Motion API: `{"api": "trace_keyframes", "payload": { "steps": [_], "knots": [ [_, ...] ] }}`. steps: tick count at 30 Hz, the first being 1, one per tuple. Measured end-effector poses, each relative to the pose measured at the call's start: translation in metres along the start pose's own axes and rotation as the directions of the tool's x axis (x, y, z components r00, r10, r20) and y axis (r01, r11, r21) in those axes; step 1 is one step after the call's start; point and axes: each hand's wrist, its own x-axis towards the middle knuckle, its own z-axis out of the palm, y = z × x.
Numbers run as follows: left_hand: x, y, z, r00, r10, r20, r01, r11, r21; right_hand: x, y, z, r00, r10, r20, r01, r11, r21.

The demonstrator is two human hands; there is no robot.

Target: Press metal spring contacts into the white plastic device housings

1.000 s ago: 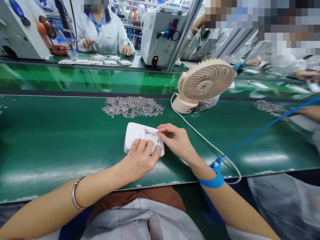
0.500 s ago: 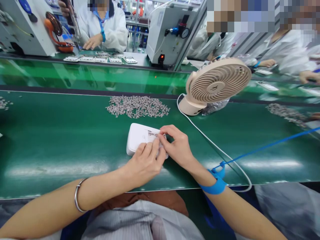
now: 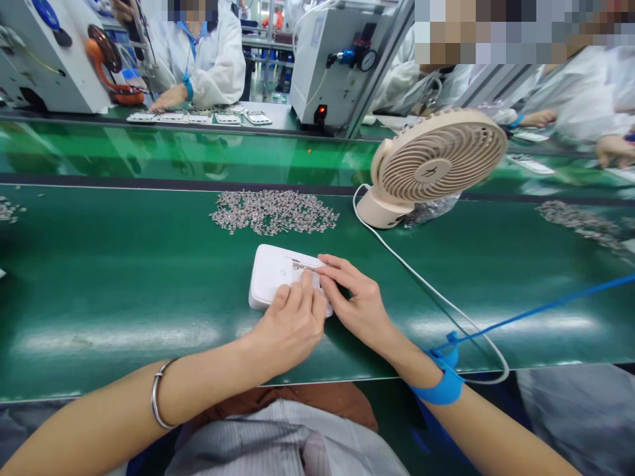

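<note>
A white casing (image 3: 276, 274) lies flat on the green bench (image 3: 124, 277), just in front of a heap of small metal parts (image 3: 274, 211). The left hand (image 3: 292, 324) presses down on its near edge, fingers closed against it. The right hand (image 3: 360, 301) pinches a small metal part (image 3: 303, 266) into the casing's recess; seating appears under way, not finished. A desk fan (image 3: 431, 165) stands behind.
</note>
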Motion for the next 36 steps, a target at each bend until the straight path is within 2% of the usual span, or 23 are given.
{"api": "trace_keyframes", "payload": {
  "steps": [4, 8, 11, 15, 18, 21, 24, 25, 27, 30, 32, 33, 36],
  "knots": [
    [0.0, 0.0, 0.0, 1.0, 0.006, 0.004, -0.006, 1.0, 0.005, -0.002, 0.002, -0.002, 0.997, -0.063, 0.036, 0.066, 0.993, -0.095],
    [0.0, 0.0, 0.001, 1.0, 0.015, 0.01, -0.016, 1.0, 0.019, 0.003, 0.002, -0.008, 0.973, -0.188, 0.132, 0.215, 0.949, -0.232],
    [-0.001, 0.001, 0.001, 1.0, 0.019, 0.017, -0.019, 0.999, 0.034, 0.013, 0.001, -0.01, 0.957, -0.208, 0.201, 0.253, 0.938, -0.236],
    [-0.003, 0.001, 0.0, 0.999, 0.042, 0.015, -0.043, 0.998, 0.045, 0.029, 0.003, -0.006, 0.986, -0.061, 0.155, 0.09, 0.978, -0.188],
    [-0.004, 0.001, -0.001, 0.999, 0.05, 0.004, -0.05, 0.998, 0.047, 0.039, 0.005, -0.006, 0.984, 0.056, 0.169, -0.032, 0.989, -0.142],
    [-0.003, 0.0, -0.002, 0.999, 0.044, 0.009, -0.044, 0.998, 0.054, 0.045, 0.006, -0.01, 0.945, 0.196, 0.261, -0.207, 0.978, 0.016],
    [-0.003, -0.001, -0.004, 0.999, 0.043, 0.028, -0.045, 0.998, 0.05, 0.046, 0.01, -0.012, 0.887, 0.354, 0.297, -0.432, 0.864, 0.261],
    [-0.003, -0.001, -0.005, 0.998, 0.047, 0.032, -0.049, 0.998, 0.045, 0.045, 0.011, -0.011, 0.88, 0.385, 0.278, -0.462, 0.827, 0.32],
    [-0.002, 0.0, -0.006, 0.998, 0.044, 0.037, -0.045, 0.998, 0.045, 0.043, 0.015, -0.007, 0.884, 0.416, 0.211, -0.466, 0.809, 0.357],
    [0.001, -0.005, -0.005, 0.994, -0.052, 0.095, 0.039, 0.99, 0.136, 0.039, 0.018, -0.001, 0.907, 0.405, 0.116, -0.421, 0.875, 0.239],
    [0.005, -0.02, -0.004, 0.961, -0.203, 0.186, 0.156, 0.958, 0.24, 0.037, 0.021, 0.002, 0.942, 0.334, 0.037, -0.336, 0.936, 0.106],
    [0.007, -0.032, -0.002, 0.928, -0.288, 0.235, 0.218, 0.934, 0.285, 0.037, 0.022, 0.002, 0.958, 0.288, 0.002, -0.288, 0.957, 0.04],
    [0.01, -0.081, 0.003, 0.794, -0.498, 0.349, 0.384, 0.855, 0.348, 0.035, 0.027, 0.001, 0.98, 0.196, -0.045, -0.199, 0.976, -0.09]
  ]
}}
